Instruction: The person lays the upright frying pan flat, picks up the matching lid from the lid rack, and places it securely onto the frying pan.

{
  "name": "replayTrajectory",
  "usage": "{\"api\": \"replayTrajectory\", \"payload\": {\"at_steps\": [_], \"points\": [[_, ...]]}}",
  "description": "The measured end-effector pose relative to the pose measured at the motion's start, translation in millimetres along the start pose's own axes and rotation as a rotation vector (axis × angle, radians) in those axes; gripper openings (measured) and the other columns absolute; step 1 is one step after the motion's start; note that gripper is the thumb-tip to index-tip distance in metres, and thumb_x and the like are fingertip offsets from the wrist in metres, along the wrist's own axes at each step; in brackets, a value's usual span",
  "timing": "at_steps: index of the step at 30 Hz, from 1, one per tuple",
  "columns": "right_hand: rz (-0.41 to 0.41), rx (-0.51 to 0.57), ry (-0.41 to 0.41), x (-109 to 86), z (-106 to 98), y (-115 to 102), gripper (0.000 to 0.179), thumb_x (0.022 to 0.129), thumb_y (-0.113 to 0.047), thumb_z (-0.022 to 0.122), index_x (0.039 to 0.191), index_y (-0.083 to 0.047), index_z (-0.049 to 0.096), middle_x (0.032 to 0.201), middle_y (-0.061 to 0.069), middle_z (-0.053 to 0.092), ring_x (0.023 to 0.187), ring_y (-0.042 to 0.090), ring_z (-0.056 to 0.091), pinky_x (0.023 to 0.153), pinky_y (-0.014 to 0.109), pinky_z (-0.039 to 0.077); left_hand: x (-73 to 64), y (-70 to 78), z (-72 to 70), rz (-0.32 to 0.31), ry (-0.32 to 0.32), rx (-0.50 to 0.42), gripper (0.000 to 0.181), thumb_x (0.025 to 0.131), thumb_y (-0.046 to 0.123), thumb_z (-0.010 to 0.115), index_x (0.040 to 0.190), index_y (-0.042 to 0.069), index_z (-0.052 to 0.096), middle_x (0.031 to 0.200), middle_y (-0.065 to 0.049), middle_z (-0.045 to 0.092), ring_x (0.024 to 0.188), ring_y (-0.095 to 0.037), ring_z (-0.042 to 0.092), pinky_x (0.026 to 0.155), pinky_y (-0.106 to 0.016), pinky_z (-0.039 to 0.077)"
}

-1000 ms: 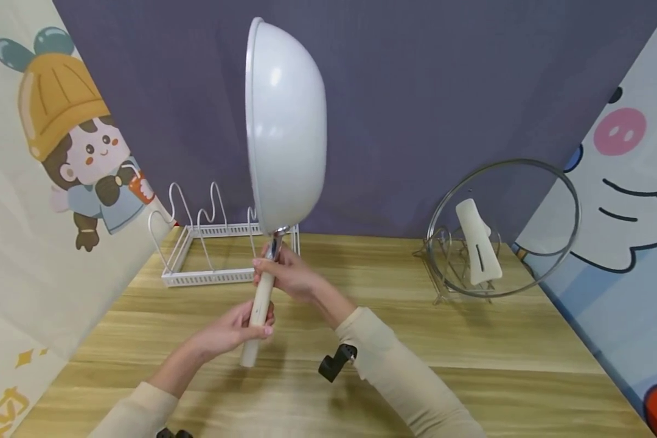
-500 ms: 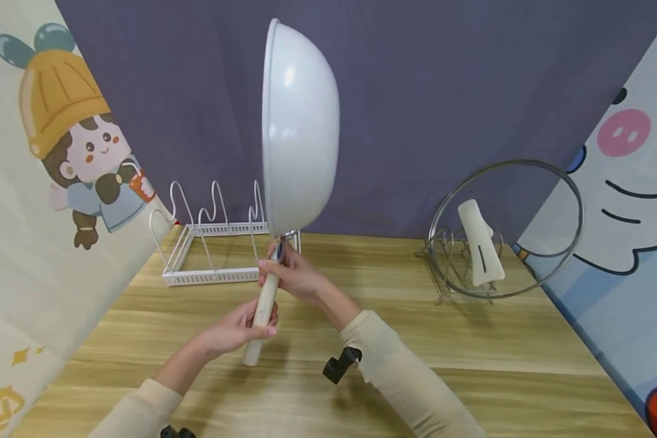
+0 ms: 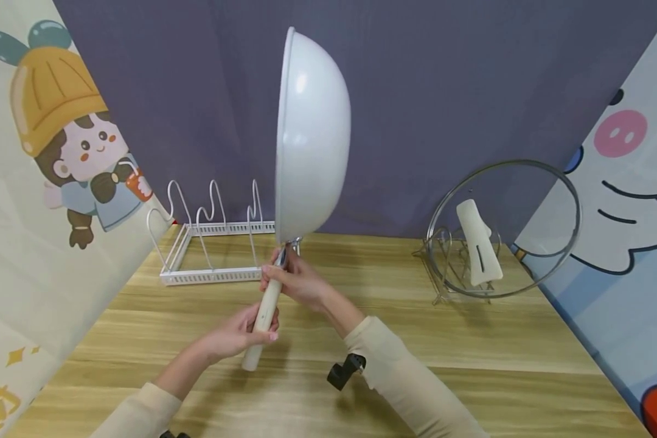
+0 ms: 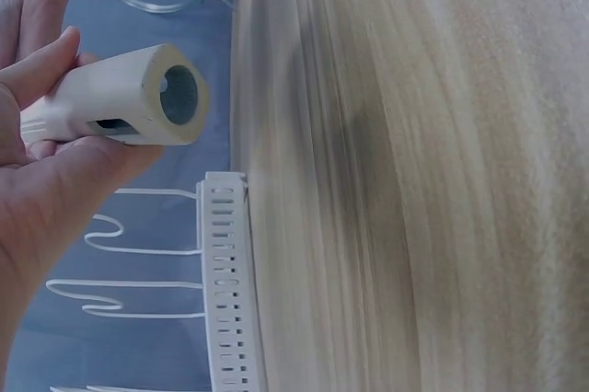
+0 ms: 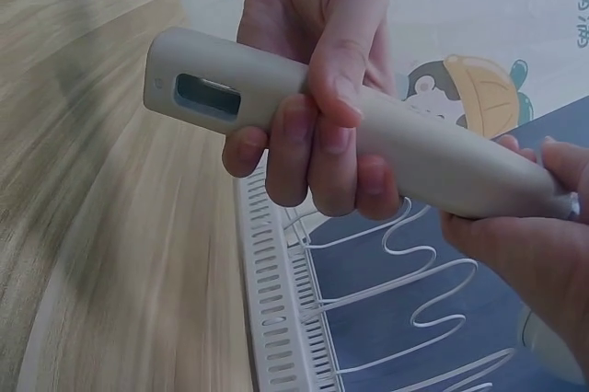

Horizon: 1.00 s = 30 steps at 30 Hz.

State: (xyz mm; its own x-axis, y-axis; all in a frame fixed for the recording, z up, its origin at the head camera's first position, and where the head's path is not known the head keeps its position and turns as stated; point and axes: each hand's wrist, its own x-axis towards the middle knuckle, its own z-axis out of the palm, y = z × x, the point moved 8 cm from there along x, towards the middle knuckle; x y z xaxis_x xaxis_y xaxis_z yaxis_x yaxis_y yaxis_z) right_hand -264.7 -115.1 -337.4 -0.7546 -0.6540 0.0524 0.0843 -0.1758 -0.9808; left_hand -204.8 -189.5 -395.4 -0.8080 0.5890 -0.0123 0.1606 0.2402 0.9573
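Note:
A deep white wok [image 3: 314,140] is held up above the table, its bowl on edge with the rim facing left. Its long cream handle [image 3: 269,304] slants down toward me. Low on that handle my left hand [image 3: 232,333] has its fingers wrapped round it; the hollow handle end sticks out past this hand in the left wrist view. Higher up, by the metal neck, my right hand [image 3: 301,283] grips the handle. Behind and left of the wok stands a white wire rack [image 3: 213,277], its right end partly hidden by the wok and right hand.
At the right, a glass lid [image 3: 575,225] with a cream grip [image 3: 479,243] leans upright in a small wire stand [image 3: 440,267]. A dark wall panel [image 3: 443,91] rises behind the wood-grain table [image 3: 389,274], and cartoon-printed walls flank both sides.
The wok has shifted to the right and slightly down, uncovering more of the white rack. Both hands keep their hold on the handle and have moved only a little; the lid stays put.

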Motion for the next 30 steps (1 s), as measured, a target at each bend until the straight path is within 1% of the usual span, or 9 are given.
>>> {"api": "replayTrajectory", "payload": {"at_steps": [3,8,10,13,17,20,25,30], "points": [[-0.015,-0.008,0.009,-1.7,-1,-1,0.013,0.099,-0.005,0.047,0.098,-0.014,0.039,0.080,0.000,0.059,0.076,0.012,0.059,0.078,0.024,0.054,0.5,1.9,-0.1,0.003,0.004,0.023,0.032,0.091,0.010,0.061,0.111,-0.007,0.043,0.096,-0.004,0.049,0.085,-0.009,0.053,0.079,-0.026,0.049],[-0.038,-0.012,0.018,-4.2,-1,-5,0.013,0.098,-0.005,0.047,0.097,-0.015,0.039,0.079,-0.002,0.060,0.075,0.010,0.060,0.077,0.024,0.054,1.4,5.3,-0.6,0.002,0.012,0.053,0.033,0.092,0.008,0.059,0.112,-0.012,0.042,0.095,-0.004,0.049,0.084,-0.010,0.053,0.078,-0.027,0.049],[-0.042,-0.010,0.010,-5.3,-1,-6,0.012,0.099,-0.004,0.046,0.099,-0.013,0.039,0.079,-0.002,0.060,0.076,0.010,0.060,0.077,0.024,0.054,1.1,5.3,-0.4,-0.003,0.012,0.057,0.035,0.092,0.008,0.060,0.112,-0.013,0.042,0.095,-0.004,0.049,0.084,-0.010,0.053,0.078,-0.027,0.049],[-0.047,-0.015,0.001,-7.4,0,-5,0.011,0.099,-0.003,0.046,0.102,-0.010,0.037,0.080,-0.002,0.059,0.076,0.010,0.060,0.078,0.024,0.054,0.2,4.5,0.3,-0.011,0.013,0.061,0.034,0.091,0.010,0.061,0.112,-0.011,0.043,0.095,-0.004,0.050,0.085,-0.010,0.054,0.079,-0.027,0.049],[-0.051,-0.017,-0.001,-8.6,-1,-2,0.012,0.099,-0.003,0.045,0.100,-0.013,0.038,0.082,-0.002,0.058,0.077,0.010,0.059,0.079,0.024,0.054,-0.2,3.5,1.1,-0.016,0.013,0.070,0.031,0.092,0.010,0.060,0.111,-0.008,0.044,0.095,-0.005,0.050,0.084,-0.011,0.053,0.078,-0.029,0.049],[-0.051,-0.014,0.006,-8.7,-3,-1,0.016,0.098,-0.004,0.045,0.097,-0.018,0.039,0.083,-0.002,0.058,0.078,0.010,0.059,0.080,0.024,0.054,0.1,4.1,1.6,-0.010,0.012,0.072,0.030,0.092,0.009,0.060,0.111,-0.008,0.044,0.095,-0.005,0.049,0.084,-0.012,0.053,0.078,-0.030,0.048],[-0.050,-0.014,0.005,-10.8,-4,1,0.016,0.098,-0.003,0.046,0.099,-0.017,0.038,0.082,-0.002,0.058,0.078,0.009,0.060,0.081,0.024,0.054,0.3,5.0,4.8,0.003,0.012,0.067,0.029,0.092,0.008,0.060,0.109,-0.009,0.044,0.094,-0.005,0.050,0.083,-0.011,0.053,0.076,-0.029,0.048],[-0.045,-0.013,-0.004,-17.5,-6,3,0.016,0.099,-0.004,0.046,0.099,-0.017,0.037,0.081,-0.003,0.059,0.077,0.009,0.059,0.080,0.024,0.054,-0.2,4.3,12.1,-0.021,0.010,0.046,0.036,0.091,0.010,0.062,0.110,-0.013,0.043,0.094,-0.004,0.051,0.083,-0.011,0.053,0.077,-0.029,0.048]]}}
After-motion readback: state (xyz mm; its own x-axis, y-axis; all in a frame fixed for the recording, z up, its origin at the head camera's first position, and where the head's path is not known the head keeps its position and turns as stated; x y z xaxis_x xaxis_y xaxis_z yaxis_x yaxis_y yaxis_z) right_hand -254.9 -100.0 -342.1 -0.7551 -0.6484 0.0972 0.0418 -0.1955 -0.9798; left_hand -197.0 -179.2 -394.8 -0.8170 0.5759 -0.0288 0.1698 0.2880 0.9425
